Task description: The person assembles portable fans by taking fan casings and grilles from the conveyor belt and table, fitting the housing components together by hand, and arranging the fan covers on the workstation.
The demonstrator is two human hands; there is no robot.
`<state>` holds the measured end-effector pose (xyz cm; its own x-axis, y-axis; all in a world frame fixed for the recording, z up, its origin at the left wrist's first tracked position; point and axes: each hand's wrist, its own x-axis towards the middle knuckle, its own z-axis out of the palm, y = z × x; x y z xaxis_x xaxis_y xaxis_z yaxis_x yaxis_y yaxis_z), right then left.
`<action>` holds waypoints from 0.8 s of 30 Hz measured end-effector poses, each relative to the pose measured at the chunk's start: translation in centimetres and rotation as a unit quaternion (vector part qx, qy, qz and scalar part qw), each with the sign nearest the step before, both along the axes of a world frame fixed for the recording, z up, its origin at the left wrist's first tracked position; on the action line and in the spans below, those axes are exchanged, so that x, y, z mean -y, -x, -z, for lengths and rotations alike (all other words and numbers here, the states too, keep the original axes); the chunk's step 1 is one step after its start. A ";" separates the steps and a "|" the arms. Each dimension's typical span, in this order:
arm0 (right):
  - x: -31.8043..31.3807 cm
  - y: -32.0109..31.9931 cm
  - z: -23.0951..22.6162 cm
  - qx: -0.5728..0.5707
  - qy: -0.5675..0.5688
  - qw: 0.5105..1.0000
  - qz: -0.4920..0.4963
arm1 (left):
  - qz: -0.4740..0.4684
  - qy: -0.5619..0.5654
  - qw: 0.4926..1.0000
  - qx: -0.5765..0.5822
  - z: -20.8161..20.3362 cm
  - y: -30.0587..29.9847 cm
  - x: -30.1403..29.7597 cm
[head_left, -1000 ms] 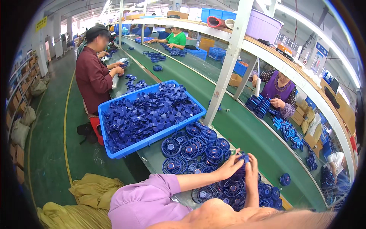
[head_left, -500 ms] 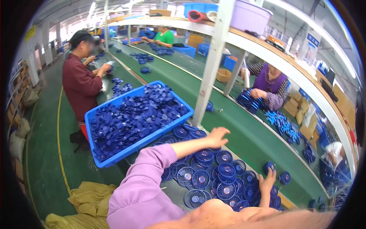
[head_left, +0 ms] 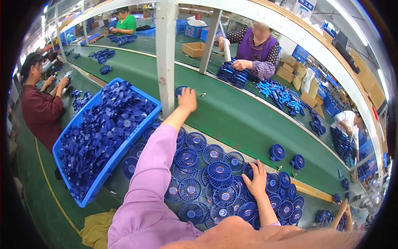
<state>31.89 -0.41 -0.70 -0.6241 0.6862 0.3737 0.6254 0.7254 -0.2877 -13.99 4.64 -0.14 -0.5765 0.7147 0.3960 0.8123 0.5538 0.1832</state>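
My left hand (head_left: 187,101) reaches over the green belt beside the white post. Its fingers curl onto a small round blue fan head (head_left: 180,90). My right hand (head_left: 257,181) is at the edge of the pile, with thumb and fingers bent around a blue fan guard (head_left: 248,169) partly hidden by them. Beneath and between my arms lie many round, spoked blue fan guards (head_left: 224,194), overlapping and stacked on the bench. Two blue fan heads, one of them a corded fan head (head_left: 277,152), stand on the belt beyond my right hand.
A blue crate (head_left: 89,198) heaped with blue fan blades (head_left: 110,133) stands at left. The white post (head_left: 166,58) and shelf rise ahead. Across the green belt (head_left: 232,120), a person in purple (head_left: 257,45) handles blue parts. A person in maroon (head_left: 41,103) works at far left.
The view has turned rightward. My left hand has reached out to the fan head by the post. My right hand has come back from a fan head on the belt to the pile.
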 end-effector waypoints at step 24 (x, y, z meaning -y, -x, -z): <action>-2.4 -2.4 -2.6 -0.598 0.611 0.504 -0.123 | 0.221 0.064 0.943 0.240 -0.1 -5.5 -0.3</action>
<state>34.27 2.03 1.92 -0.5758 0.8173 -0.0244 -0.5915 -0.4370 -0.6776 -8.50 4.97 -0.09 -0.3021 0.9514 0.0600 0.8094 0.2228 0.5433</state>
